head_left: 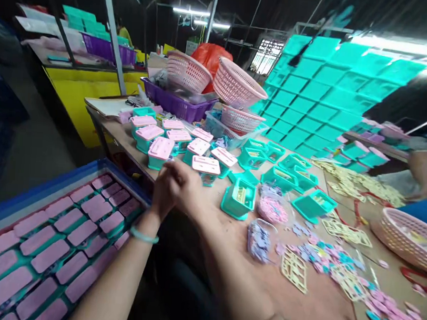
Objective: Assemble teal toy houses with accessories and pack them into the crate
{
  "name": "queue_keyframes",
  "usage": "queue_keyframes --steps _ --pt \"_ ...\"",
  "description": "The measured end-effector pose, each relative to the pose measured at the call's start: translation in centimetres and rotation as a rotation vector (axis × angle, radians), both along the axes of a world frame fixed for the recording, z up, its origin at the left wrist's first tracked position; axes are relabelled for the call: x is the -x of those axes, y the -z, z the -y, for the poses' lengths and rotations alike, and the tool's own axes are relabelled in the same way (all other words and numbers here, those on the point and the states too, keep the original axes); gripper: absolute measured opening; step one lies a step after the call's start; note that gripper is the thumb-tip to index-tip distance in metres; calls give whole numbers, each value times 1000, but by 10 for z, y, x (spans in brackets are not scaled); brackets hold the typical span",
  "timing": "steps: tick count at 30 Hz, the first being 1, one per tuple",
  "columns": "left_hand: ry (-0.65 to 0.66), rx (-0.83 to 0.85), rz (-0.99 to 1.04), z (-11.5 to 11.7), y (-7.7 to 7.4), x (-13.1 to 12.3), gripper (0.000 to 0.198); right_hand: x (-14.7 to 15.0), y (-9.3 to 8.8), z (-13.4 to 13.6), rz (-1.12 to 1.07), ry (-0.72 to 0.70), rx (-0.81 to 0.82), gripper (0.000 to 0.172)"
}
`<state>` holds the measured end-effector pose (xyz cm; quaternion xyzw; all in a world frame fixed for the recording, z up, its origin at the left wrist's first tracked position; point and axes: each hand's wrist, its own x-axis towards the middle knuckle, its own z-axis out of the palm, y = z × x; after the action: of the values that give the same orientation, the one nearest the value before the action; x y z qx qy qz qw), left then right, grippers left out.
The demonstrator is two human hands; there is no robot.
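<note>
My left hand [164, 192] and my right hand [188, 185] meet at the near edge of the table, fingers curled in and pressed together. Whatever may be between them is hidden, and the hands are slightly blurred. A pale green bangle [144, 235] circles my left wrist. Just beyond the hands stand several turquoise boxes with pink lids, the closest being one lidded box [161, 150] and another lidded box [206, 167]. To the right, an unlidded turquoise box [238, 199] holds cream-coloured pieces.
A blue crate [102, 166] of pink-lidded boxes sits low on the left. Small tubs of pink pieces [272, 208] and lilac pieces [259, 241] stand right, near scattered bits. Stacked turquoise boxes [320, 94], a purple basket [180, 105] and pink baskets rise behind. Another person's arm [424, 171] shows far right.
</note>
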<state>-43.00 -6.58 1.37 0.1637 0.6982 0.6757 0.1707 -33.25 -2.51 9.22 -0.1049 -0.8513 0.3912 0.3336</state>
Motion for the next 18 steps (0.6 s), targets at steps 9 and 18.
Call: queue_keyframes --steps 9,18 --pt "372 143 -406 -95 -61 -5 48 -115 -83 -194 330 384 -151 28" --pt "373 318 -131 -72 -71 4 55 -37 -11 -239 651 277 -195 33"
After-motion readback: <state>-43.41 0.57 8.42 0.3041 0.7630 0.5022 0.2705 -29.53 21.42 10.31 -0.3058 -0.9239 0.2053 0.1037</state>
